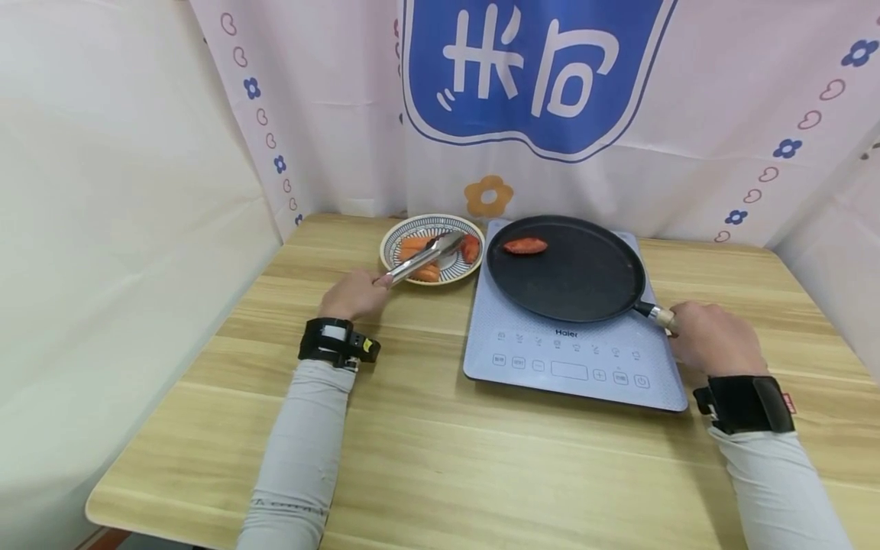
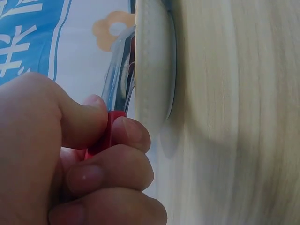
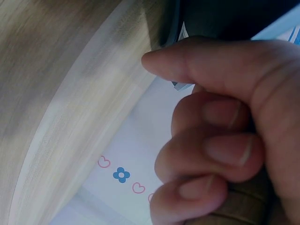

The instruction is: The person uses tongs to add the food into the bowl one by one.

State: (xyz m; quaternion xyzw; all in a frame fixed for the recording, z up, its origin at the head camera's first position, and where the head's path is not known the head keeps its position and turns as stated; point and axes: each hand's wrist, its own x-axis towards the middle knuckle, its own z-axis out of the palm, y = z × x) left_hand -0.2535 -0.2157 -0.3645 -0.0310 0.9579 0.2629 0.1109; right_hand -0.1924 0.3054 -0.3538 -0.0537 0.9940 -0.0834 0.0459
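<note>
My left hand [image 1: 354, 296] grips metal tongs [image 1: 417, 261] with red on the grip [image 2: 116, 123]; the thumb and curled fingers close round them in the left wrist view. The tongs' tips reach over a patterned plate [image 1: 440, 283] with several orange sausage-like pieces [image 1: 428, 273] and a reddish piece [image 1: 470, 249]. Whether the tips pinch anything is unclear. My right hand [image 1: 716, 336] holds the wooden handle [image 1: 664, 318] of a flat black pan [image 1: 577, 275], its fingers curled round it. One reddish, elongated piece [image 1: 525, 245] lies near the pan's far left rim.
The pan sits on a pale Haier induction cooktop [image 1: 571, 388], with touch symbols along its front. The plate stands just left of it on a wood-grain table [image 1: 426, 458]. Behind hangs a printed white cloth [image 1: 344, 153]; a white sheet [image 1: 124, 229] rises at the left.
</note>
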